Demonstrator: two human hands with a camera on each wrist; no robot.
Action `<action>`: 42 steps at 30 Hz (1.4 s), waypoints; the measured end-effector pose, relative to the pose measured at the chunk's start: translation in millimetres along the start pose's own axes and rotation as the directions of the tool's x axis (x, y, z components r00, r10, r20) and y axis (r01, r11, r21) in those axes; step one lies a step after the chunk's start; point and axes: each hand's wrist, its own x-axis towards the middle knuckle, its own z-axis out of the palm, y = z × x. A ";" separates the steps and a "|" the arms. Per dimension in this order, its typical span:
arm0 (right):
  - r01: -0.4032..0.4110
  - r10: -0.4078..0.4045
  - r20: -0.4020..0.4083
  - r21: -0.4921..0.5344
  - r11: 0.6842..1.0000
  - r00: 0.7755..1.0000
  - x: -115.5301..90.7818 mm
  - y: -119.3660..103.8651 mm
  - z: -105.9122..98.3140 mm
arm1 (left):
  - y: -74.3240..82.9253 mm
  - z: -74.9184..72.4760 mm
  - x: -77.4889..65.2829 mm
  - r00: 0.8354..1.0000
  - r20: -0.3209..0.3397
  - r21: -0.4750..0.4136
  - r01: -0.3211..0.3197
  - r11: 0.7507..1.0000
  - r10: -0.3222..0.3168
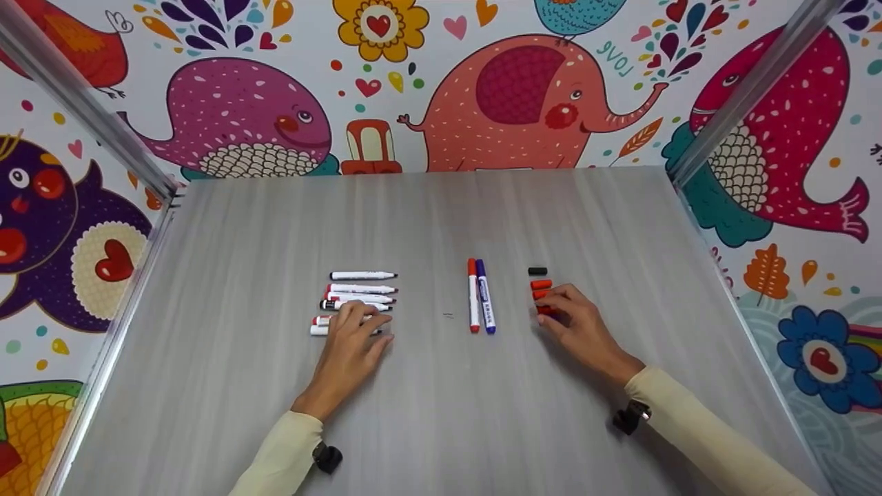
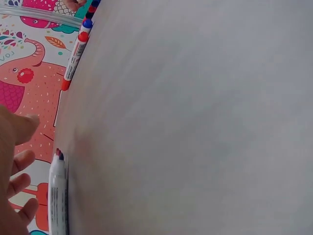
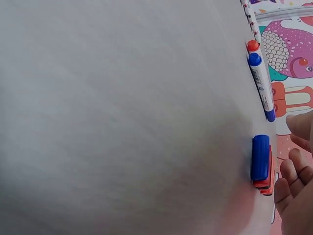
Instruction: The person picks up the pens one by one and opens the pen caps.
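Observation:
My left hand (image 1: 350,348) is over the near end of a stack of uncapped white markers (image 1: 362,289), its fingers loosely bent and partly hiding the nearest ones. In the left wrist view its fingertips are beside a marker (image 2: 57,200) and grip nothing. On the right, my right hand (image 1: 584,331) is at a column of loose marker caps, thumb and fingers spread apart. A black cap (image 1: 537,271) lies farthest, with red caps (image 1: 541,284) nearer the hand. The right wrist view shows a blue cap (image 3: 260,157) in front of red ones, beside the fingers.
Between the hands, a capped red marker (image 1: 473,296) and a capped blue marker (image 1: 486,296) lie side by side. Small dark pen strokes (image 1: 448,315) mark the grey table (image 1: 427,413). Metal posts (image 1: 751,89) and patterned walls border the table.

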 end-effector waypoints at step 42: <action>-0.010 0.032 0.193 -0.115 0.993 0.981 49.7 -17.5 37.8 | 48.8 65.1 28.6 0.984 0.170 -0.119 0.070 0.990 -0.049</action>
